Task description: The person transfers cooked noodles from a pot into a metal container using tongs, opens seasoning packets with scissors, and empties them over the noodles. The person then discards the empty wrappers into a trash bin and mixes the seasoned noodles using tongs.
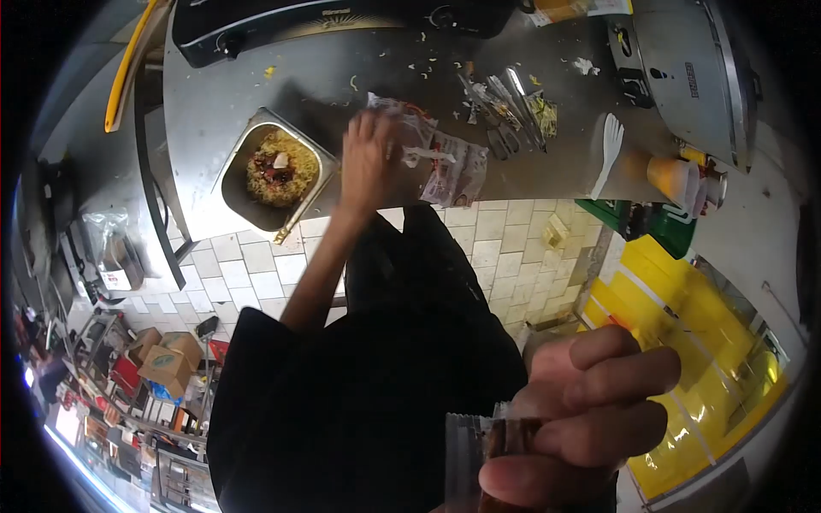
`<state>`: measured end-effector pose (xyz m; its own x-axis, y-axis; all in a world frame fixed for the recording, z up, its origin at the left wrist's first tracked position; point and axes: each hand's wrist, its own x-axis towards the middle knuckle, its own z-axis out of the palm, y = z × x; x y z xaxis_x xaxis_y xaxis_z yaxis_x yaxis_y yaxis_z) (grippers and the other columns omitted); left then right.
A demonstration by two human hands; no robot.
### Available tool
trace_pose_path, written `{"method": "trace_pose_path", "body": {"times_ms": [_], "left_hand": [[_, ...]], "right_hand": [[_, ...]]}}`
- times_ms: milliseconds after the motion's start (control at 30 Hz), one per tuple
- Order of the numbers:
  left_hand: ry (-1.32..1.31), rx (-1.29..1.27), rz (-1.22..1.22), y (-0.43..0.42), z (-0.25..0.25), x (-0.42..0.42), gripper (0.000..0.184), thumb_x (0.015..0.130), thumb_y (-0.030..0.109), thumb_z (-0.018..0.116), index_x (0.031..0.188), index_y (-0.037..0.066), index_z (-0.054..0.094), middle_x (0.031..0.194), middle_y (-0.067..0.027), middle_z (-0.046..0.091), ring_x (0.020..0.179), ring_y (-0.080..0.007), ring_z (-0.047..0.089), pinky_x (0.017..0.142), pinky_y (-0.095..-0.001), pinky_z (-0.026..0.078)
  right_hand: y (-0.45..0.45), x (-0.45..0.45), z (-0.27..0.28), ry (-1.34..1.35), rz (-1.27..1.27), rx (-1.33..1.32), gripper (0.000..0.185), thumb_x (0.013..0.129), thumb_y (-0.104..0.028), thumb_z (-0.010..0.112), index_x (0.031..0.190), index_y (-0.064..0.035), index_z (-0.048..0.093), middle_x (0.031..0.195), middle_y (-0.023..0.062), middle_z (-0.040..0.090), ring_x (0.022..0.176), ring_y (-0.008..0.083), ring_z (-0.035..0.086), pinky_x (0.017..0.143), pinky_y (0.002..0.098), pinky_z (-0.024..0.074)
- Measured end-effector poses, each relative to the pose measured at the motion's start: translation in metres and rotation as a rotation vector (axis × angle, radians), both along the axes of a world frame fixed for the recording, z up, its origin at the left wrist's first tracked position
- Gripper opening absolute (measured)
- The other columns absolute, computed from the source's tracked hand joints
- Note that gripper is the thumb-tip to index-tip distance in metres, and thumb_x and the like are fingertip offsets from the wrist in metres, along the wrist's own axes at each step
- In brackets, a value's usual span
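Observation:
My right hand [590,410] is raised close to the camera, fingers closed around a small clear-edged seasoning sachet [466,453] with dark brown contents. My left hand [368,162] is at the counter's front edge, its curled fingers on a crumpled printed plastic wrapper [457,167]; the fingertips are partly hidden and slightly blurred. Just left of that hand stands a square metal pan [233,192], jutting over the edge. Inside it are crumbled dry noodles [295,158], topped with dark red sauce and a whitish lump.
A black gas stove [342,21] lines the counter's back. Knives and other utensils [509,111], a white plastic fork [609,150] and scattered noodle bits lie to the right. Beyond are an orange-filled cup [671,179], a green crate [671,231] and yellow sheeting [684,342].

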<state>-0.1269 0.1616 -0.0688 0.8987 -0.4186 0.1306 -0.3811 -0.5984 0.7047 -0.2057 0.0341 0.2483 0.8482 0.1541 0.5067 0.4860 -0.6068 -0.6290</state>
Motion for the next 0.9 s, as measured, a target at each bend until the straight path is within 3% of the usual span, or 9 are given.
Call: {"method": "trace_pose_path", "body": {"times_ms": [133,233,333,467,633,700,733,800,900], "left_hand": [[-0.069,0.378,-0.276,-0.021,-0.018,0.052,0.050,0.086,0.015,0.068,0.135,0.014,0.056,0.140,-0.0147,0.053,0.133,-0.0327,0.047,0.107,-0.0487,0.042],[-0.080,0.505,-0.354,-0.028,-0.035,0.062,0.050,0.084,0.021,0.073,0.132,0.017,0.059,0.137,-0.0088,0.058,0.130,-0.0289,0.053,0.108,-0.0476,0.043],[0.037,0.776,-0.336,-0.035,-0.028,0.068,0.047,0.082,0.024,0.075,0.127,0.018,0.062,0.123,-0.0073,0.067,0.119,-0.0302,0.061,0.105,-0.0471,0.046],[0.048,0.737,-0.227,-0.019,-0.043,0.062,0.041,0.088,0.026,0.072,0.127,0.015,0.064,0.103,-0.0195,0.071,0.095,-0.0362,0.070,0.094,-0.0431,0.052],[0.441,0.208,-0.109,-0.009,-0.028,0.047,0.035,0.092,0.031,0.070,0.108,0.001,0.069,0.094,-0.0157,0.073,0.091,-0.0304,0.070,0.086,-0.0380,0.053],[0.693,-0.045,0.010,-0.017,-0.004,0.031,0.046,0.098,0.040,0.062,0.101,-0.006,0.069,0.090,-0.0105,0.072,0.089,-0.0190,0.068,0.084,-0.0324,0.052],[0.975,-0.318,0.073,-0.014,0.001,0.026,0.054,0.099,0.050,0.059,0.095,-0.003,0.069,0.079,-0.0088,0.070,0.076,-0.0161,0.063,0.072,-0.0332,0.051],[0.956,-0.432,0.231,-0.013,0.009,0.009,0.054,0.101,0.048,0.057,0.092,-0.004,0.070,0.081,-0.0072,0.069,0.075,-0.0137,0.062,0.071,-0.0303,0.050],[0.929,-0.723,0.242,-0.018,0.020,-0.005,0.025,0.098,0.024,0.067,0.085,0.003,0.066,0.080,-0.0062,0.068,0.075,-0.0122,0.064,0.068,-0.0275,0.050]], "right_hand": [[-0.043,-0.039,0.004,0.095,-0.244,0.130,0.015,0.081,-0.043,0.077,0.093,-0.0366,0.071,0.097,-0.0104,0.043,0.093,0.0146,0.039,0.060,0.0270,0.0333],[-0.104,-0.006,-0.042,-0.056,0.003,0.109,0.014,0.079,-0.027,0.079,0.093,-0.0264,0.076,0.090,-0.0055,0.054,0.084,0.0140,0.047,0.063,0.0280,0.0384],[-0.122,0.017,-0.147,0.171,0.005,0.166,0.011,0.082,-0.015,0.078,0.093,-0.0151,0.079,0.088,0.0032,0.065,0.081,0.0174,0.060,0.068,0.0329,0.0472],[-0.105,0.032,-0.302,0.568,-0.038,0.058,0.017,0.086,-0.024,0.072,0.095,-0.0103,0.077,0.095,0.0081,0.068,0.086,0.0282,0.067,0.076,0.0396,0.0525],[-0.072,0.043,-0.359,0.440,-0.154,-0.250,0.013,0.086,-0.019,0.068,0.095,-0.0142,0.077,0.101,0.0064,0.068,0.091,0.0300,0.066,0.081,0.0424,0.0538],[-0.066,0.047,-0.364,0.397,-0.137,-0.114,0.011,0.085,-0.018,0.068,0.092,-0.0122,0.075,0.099,0.0085,0.068,0.088,0.0321,0.066,0.077,0.0427,0.0543],[-0.063,0.047,-0.361,0.380,-0.128,-0.045,0.010,0.085,-0.017,0.067,0.091,-0.0112,0.074,0.099,0.0095,0.068,0.086,0.0331,0.066,0.076,0.0428,0.0545],[-0.063,0.047,-0.352,0.358,-0.065,0.099,0.010,0.083,-0.010,0.068,0.092,-0.0091,0.073,0.097,0.0098,0.068,0.085,0.0330,0.067,0.073,0.0425,0.0536],[-0.059,0.042,-0.332,0.286,-0.082,0.250,0.010,0.082,-0.007,0.068,0.091,-0.0072,0.071,0.095,0.0111,0.069,0.083,0.0337,0.067,0.070,0.0420,0.0530]]}}
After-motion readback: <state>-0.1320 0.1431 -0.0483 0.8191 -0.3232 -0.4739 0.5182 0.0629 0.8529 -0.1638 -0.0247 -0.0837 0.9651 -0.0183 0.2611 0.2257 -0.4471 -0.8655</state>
